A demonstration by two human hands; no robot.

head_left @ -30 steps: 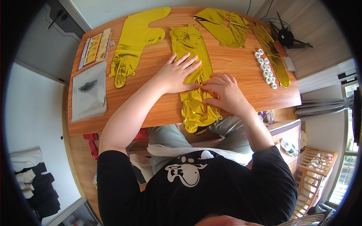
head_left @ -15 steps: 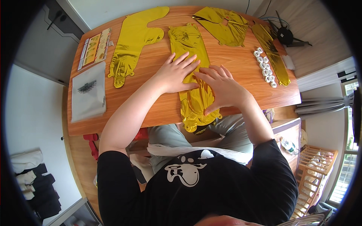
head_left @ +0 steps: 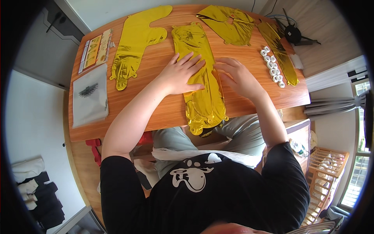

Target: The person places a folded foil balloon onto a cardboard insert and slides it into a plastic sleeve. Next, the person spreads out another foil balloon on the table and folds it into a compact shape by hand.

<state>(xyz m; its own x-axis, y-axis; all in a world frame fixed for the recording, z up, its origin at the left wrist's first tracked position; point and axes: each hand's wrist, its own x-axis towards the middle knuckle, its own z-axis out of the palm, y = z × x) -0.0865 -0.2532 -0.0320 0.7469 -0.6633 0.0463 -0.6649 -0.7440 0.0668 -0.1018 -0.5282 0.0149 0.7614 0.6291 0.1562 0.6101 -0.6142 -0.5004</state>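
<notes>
A long flat gold foil balloon (head_left: 202, 103) lies lengthwise in front of me, its near end hanging past the table's front edge. My left hand (head_left: 181, 75) rests on its middle with the fingers spread. At the balloon's right edge is my right hand (head_left: 237, 78), fingers loosely bent and apart, the tips at or just by the foil. Whether they touch it I cannot tell. Another gold foil balloon (head_left: 136, 37), curved at the top, lies flat to the left. Two more, a wide creased one (head_left: 230, 25) and a narrow strip-shaped one (head_left: 278, 52), lie at the far right.
On the wooden table (head_left: 156, 105), a clear plastic pouch (head_left: 90, 97) and a printed card pack (head_left: 95, 50) lie at the left. Small white rolls (head_left: 272, 66) sit in rows at the right, near a black router with antennas (head_left: 292, 34). A wooden rack (head_left: 325, 167) stands at the lower right.
My right hand has moved off the balloon's surface to its right edge, its fingers less spread. My left hand stays nearly where it was.
</notes>
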